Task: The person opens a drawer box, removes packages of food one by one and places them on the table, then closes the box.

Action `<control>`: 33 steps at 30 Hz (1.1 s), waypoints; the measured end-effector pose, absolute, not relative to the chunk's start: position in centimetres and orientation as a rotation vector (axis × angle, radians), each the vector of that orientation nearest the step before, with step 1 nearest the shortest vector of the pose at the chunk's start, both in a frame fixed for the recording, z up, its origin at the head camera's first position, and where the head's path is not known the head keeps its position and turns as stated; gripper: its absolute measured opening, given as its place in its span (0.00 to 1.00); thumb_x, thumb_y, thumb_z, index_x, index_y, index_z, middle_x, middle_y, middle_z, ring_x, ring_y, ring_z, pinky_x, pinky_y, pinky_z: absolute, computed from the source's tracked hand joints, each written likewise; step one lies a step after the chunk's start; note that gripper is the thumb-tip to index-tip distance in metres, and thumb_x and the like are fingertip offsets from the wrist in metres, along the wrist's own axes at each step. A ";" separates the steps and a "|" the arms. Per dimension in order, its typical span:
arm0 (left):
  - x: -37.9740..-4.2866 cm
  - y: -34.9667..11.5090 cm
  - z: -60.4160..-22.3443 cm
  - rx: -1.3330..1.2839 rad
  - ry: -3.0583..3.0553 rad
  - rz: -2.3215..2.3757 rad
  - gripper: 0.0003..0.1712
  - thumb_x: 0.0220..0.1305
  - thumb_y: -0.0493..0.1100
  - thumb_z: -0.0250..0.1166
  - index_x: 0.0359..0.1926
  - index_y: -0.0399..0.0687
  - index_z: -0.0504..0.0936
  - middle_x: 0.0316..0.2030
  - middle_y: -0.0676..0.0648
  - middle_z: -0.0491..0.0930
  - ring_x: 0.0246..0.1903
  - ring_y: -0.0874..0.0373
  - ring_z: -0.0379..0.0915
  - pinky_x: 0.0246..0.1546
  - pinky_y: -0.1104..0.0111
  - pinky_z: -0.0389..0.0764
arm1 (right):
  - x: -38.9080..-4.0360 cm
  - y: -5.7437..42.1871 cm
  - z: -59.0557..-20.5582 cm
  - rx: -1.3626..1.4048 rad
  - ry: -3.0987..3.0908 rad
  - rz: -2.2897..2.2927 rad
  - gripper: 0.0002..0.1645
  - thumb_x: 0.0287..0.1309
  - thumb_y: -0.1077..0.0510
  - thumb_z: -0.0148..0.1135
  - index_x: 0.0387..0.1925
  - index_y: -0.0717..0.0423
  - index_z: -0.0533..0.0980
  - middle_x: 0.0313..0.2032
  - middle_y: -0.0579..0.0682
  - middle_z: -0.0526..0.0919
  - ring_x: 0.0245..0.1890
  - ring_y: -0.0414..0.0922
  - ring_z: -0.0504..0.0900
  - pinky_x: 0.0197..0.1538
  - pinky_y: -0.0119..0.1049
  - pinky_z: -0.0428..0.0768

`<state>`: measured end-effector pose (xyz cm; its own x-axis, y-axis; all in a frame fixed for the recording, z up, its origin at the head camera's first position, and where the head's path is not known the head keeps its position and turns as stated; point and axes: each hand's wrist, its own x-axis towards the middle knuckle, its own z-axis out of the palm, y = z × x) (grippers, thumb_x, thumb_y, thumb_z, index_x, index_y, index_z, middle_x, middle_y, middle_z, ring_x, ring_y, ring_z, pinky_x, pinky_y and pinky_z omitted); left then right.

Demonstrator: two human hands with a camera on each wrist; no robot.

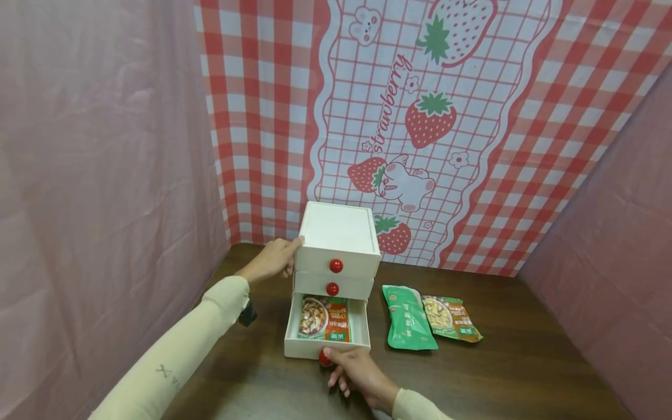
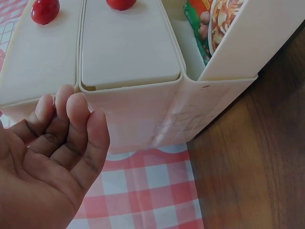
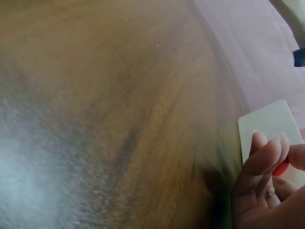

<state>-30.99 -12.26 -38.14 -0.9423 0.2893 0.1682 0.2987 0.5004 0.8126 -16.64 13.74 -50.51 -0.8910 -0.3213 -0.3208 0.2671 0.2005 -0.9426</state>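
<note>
Item, right hand [image 1: 362,373]: thumb and fingers drawn together, pinching the bottom knob [image 1: 325,357], red and round; in my right wrist feed the fingers are bent close about it, with a little red showing between them.

Item, left hand [image 1: 269,261]: fingers loosely bent rather than clenched, at the left side of the white cabinet [image 1: 340,227]. From the head view I find it touching the upper left edge; my left wrist feed shows four fingertips side by side at the side wall, thumb out of sight.

Item, bottom drawer [image 1: 300,349]: pulled out at the front of the cabinet, one food packet [image 1: 338,321] lying flat inside, bowl picture on its left part. The two upper drawers are closed, each with a red knob of its own.

Item, to the right of the cabinet on the brown table [image 1: 504,373]: a green pouch [image 1: 409,321], and just beside it a second packet [image 1: 451,318], green and orange, also printed with a bowl.
</note>
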 end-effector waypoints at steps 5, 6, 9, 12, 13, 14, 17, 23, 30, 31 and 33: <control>-31.0 -12.2 -38.1 -0.536 -2.705 -1.469 0.47 0.79 0.68 0.43 0.19 0.35 0.81 0.18 0.41 0.81 0.18 0.46 0.79 0.21 0.66 0.78 | -16.2 13.8 -50.7 -0.047 2.026 -1.739 0.34 0.67 0.35 0.64 0.36 0.66 0.84 0.18 0.46 0.83 0.13 0.34 0.70 0.18 0.26 0.72; -31.0 -12.2 -38.2 -0.536 -2.703 -1.468 0.47 0.79 0.68 0.43 0.19 0.35 0.81 0.18 0.41 0.81 0.17 0.47 0.79 0.21 0.66 0.78 | -16.1 13.8 -50.7 -0.050 2.024 -1.743 0.34 0.67 0.35 0.63 0.37 0.66 0.84 0.18 0.46 0.83 0.12 0.34 0.70 0.18 0.25 0.72; -31.1 -12.2 -38.2 -0.534 -2.703 -1.465 0.47 0.79 0.68 0.43 0.19 0.35 0.81 0.17 0.42 0.81 0.16 0.50 0.78 0.21 0.66 0.78 | -15.8 13.8 -50.7 -0.046 2.018 -1.745 0.33 0.68 0.36 0.63 0.37 0.66 0.84 0.18 0.46 0.83 0.12 0.34 0.70 0.18 0.25 0.72; -31.1 -12.2 -38.2 -0.532 -2.704 -1.463 0.46 0.79 0.68 0.42 0.19 0.36 0.81 0.17 0.43 0.81 0.16 0.51 0.78 0.21 0.65 0.78 | -15.6 13.7 -50.7 -0.042 2.016 -1.746 0.34 0.68 0.36 0.63 0.36 0.67 0.84 0.18 0.46 0.83 0.12 0.33 0.70 0.18 0.25 0.71; -31.1 -12.2 -38.2 -0.531 -2.705 -1.462 0.46 0.79 0.68 0.42 0.19 0.36 0.81 0.17 0.43 0.81 0.16 0.50 0.78 0.21 0.66 0.78 | -15.5 13.7 -50.7 -0.041 2.013 -1.748 0.34 0.68 0.36 0.63 0.36 0.67 0.84 0.18 0.46 0.83 0.12 0.33 0.70 0.17 0.25 0.71; -31.0 -12.2 -38.2 -0.529 -2.705 -1.462 0.46 0.79 0.68 0.42 0.19 0.36 0.81 0.17 0.43 0.81 0.17 0.49 0.79 0.21 0.65 0.78 | -15.4 13.7 -50.7 -0.043 2.011 -1.752 0.34 0.68 0.36 0.63 0.35 0.67 0.84 0.18 0.46 0.83 0.12 0.33 0.70 0.17 0.25 0.71; -31.0 -12.2 -38.2 -0.526 -2.707 -1.466 0.47 0.79 0.68 0.43 0.19 0.35 0.81 0.17 0.43 0.81 0.17 0.48 0.79 0.22 0.66 0.79 | -15.3 13.7 -50.8 -0.050 2.002 -1.769 0.34 0.68 0.37 0.63 0.35 0.68 0.84 0.17 0.46 0.82 0.11 0.33 0.70 0.17 0.25 0.71; -30.9 -12.2 -38.1 -0.532 -2.700 -1.486 0.47 0.79 0.68 0.43 0.19 0.34 0.81 0.17 0.44 0.81 0.16 0.53 0.77 0.22 0.65 0.79 | -15.0 13.7 -51.0 -0.059 1.989 -1.789 0.34 0.68 0.37 0.64 0.35 0.69 0.84 0.17 0.46 0.82 0.11 0.33 0.70 0.17 0.26 0.71; -30.9 -12.2 -38.2 -0.540 -2.696 -1.487 0.46 0.79 0.68 0.44 0.19 0.34 0.81 0.17 0.44 0.80 0.15 0.54 0.76 0.21 0.65 0.79 | -14.7 13.8 -51.0 -0.070 1.978 -1.785 0.35 0.69 0.37 0.63 0.34 0.69 0.84 0.17 0.46 0.82 0.10 0.33 0.70 0.17 0.25 0.71; -30.9 -12.2 -38.2 -0.540 -2.696 -1.487 0.46 0.79 0.68 0.43 0.19 0.34 0.81 0.17 0.44 0.80 0.15 0.54 0.76 0.22 0.65 0.79 | -14.7 13.8 -51.0 -0.071 1.976 -1.784 0.35 0.69 0.37 0.63 0.34 0.69 0.84 0.17 0.46 0.82 0.10 0.33 0.70 0.17 0.26 0.71; -30.8 -12.2 -38.2 -0.538 -2.698 -1.495 0.46 0.79 0.68 0.43 0.20 0.34 0.81 0.17 0.44 0.80 0.16 0.54 0.76 0.22 0.65 0.80 | -14.6 13.8 -50.9 -0.072 1.973 -1.782 0.35 0.69 0.37 0.63 0.35 0.70 0.84 0.17 0.46 0.82 0.11 0.33 0.70 0.17 0.26 0.71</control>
<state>-30.83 -12.22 -38.16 -0.9408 0.2911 0.1734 0.3014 0.4852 0.8208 -14.63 13.79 -50.95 -0.8844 -0.3489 -0.3099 0.2729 0.1519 -0.9500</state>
